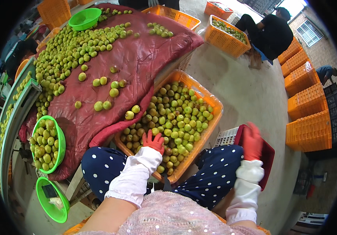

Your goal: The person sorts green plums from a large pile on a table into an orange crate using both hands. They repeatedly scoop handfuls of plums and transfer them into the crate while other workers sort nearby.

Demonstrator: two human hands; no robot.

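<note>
My left hand, in a red glove with a white sleeve cover, rests on the near left part of the fruit in an orange crate. Its fingers are spread and no fruit shows in its grasp. Small round green fruits, some with brownish skin, fill this crate between my knees. My right hand, gloved in red too, is over a dark red crate beside my right knee. Motion smears its fingers, so whether it holds anything cannot be made out.
A table under a dark red padded cover bears heaped fruit. Green basins stand at the left, one full of fruit. Orange crates are stacked at right. A person in dark clothes sits by a fruit-filled orange crate.
</note>
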